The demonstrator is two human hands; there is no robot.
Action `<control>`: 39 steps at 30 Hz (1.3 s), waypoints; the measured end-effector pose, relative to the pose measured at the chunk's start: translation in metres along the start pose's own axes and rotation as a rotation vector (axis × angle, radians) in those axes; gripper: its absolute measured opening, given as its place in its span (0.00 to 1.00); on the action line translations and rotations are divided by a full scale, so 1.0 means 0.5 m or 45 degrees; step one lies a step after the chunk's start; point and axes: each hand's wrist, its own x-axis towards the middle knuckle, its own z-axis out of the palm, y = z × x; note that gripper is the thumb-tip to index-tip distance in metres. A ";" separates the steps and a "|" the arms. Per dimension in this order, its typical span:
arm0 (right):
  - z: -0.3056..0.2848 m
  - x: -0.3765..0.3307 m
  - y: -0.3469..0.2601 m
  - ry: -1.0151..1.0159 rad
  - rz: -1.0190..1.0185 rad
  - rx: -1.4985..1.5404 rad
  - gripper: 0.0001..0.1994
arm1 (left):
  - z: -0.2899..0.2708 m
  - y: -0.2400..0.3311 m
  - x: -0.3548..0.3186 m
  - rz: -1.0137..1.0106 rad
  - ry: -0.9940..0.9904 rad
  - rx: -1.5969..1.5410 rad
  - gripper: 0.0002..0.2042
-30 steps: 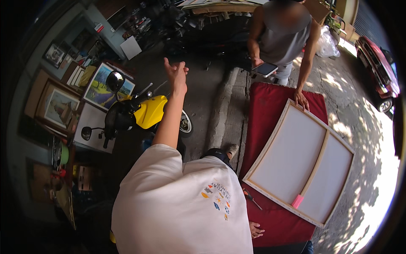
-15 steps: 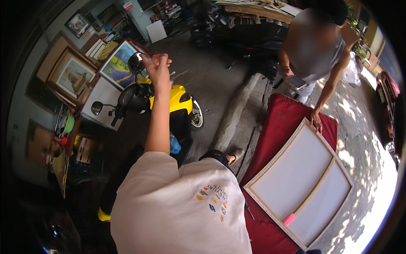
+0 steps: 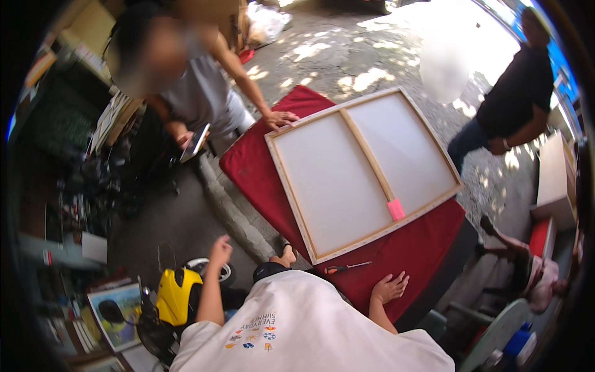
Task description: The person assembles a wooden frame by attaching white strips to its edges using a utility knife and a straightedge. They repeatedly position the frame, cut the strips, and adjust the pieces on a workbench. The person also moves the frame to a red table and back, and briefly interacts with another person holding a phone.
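A stretched canvas (image 3: 328,180) lies face down on a table under red cloth (image 3: 427,248), its wooden frame and crossbar (image 3: 367,156) showing. A pink tag (image 3: 396,209) sits at the near end of the crossbar. My left hand (image 3: 220,252) hangs in the air left of the table, fingers loosely bent, holding nothing visible. My right hand (image 3: 390,288) rests on or just above the red cloth near the table's near edge, fingers spread. Between my hands lies a screwdriver (image 3: 338,270) with an orange and black handle, just below the canvas frame.
Across the table a person in a grey top (image 3: 207,87) rests a hand on the canvas's far left corner and holds a phone (image 3: 197,141). A yellow scooter (image 3: 178,297) stands left of me. Another person in black (image 3: 514,87) stands at right; a green chair (image 3: 496,335) is near.
My view has swung right toward the table. My left hand has come down from beside the scooter mirror. My right hand, hidden before, now shows over the red cloth.
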 end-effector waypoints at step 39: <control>-0.020 0.002 -0.003 -0.029 0.038 0.103 0.28 | 0.376 0.149 -0.021 0.051 -0.677 0.052 0.21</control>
